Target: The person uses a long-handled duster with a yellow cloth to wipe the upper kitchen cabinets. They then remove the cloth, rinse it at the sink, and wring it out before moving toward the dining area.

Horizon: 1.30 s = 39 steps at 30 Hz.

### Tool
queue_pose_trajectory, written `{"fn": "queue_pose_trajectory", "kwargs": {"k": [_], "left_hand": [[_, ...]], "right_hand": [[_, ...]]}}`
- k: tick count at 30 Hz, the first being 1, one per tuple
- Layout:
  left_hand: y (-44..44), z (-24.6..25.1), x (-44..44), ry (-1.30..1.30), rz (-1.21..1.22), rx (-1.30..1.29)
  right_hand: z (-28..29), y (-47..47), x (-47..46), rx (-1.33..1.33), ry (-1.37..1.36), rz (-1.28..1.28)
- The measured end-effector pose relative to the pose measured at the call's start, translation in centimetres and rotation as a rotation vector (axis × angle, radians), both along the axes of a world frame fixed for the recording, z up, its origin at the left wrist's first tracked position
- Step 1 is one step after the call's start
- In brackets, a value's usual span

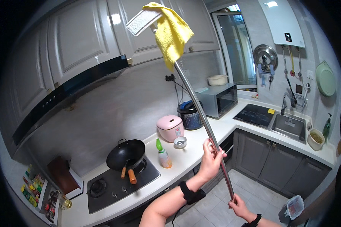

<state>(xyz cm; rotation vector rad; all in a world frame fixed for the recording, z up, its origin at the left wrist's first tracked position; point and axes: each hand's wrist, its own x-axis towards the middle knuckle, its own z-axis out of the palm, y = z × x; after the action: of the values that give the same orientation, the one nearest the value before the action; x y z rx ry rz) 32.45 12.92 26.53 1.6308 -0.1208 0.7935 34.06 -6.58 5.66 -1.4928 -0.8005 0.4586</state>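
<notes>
My left hand (211, 160) is closed round the middle of a long metal mop pole (200, 110), with a black strap on the wrist. Lower down, my right hand (238, 205) grips the pole's bottom end. The pole slants up to the left, to a flat white mop head (143, 22) raised in front of the grey upper cabinets (76, 34). A yellow cloth (173, 34) is draped over the right part of that head and hangs down past the top of the pole. Whether the head touches the cabinet door I cannot tell.
Below stands a gas hob (110, 193) with a black wok (125, 154). Along the counter are a spray bottle (164, 159), a small metal bowl (180, 142), a pink rice cooker (170, 127), a dark pressure cooker (190, 116) and a microwave (218, 99). A range hood (74, 90) juts out at left.
</notes>
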Motion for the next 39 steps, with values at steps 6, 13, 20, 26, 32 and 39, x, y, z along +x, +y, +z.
{"fn": "queue_pose_trajectory", "kwargs": {"k": [6,13,20,26,32,39], "left_hand": [[-6.2,-8.7,-0.3,0.12,-0.085,0.441],[-1.9,1.8,3.3,-0.448,-0.344,-0.379],[3.6,5.6,5.2,-0.134,-0.343,-0.747],[8.0,2.4,5.1,-0.129,-0.091,-0.627],[12.6,4.1,3.7,-0.057,-0.09,-0.61],[15.4,3.1,4.3,0.225,0.001,-0.542]], "right_hand": [[5.1,-2.0,4.6,0.19,0.495,0.23],[-0.9,-9.9,0.2,-0.149,0.155,-0.487],[-5.5,-17.6,-4.8,-0.246,0.154,-0.554],[-7.2,-19.7,-6.8,-0.271,0.223,-0.578],[-8.8,-22.6,-7.9,-0.379,0.245,-0.661],[-9.0,-27.8,-11.2,-0.857,0.219,-0.766]]}}
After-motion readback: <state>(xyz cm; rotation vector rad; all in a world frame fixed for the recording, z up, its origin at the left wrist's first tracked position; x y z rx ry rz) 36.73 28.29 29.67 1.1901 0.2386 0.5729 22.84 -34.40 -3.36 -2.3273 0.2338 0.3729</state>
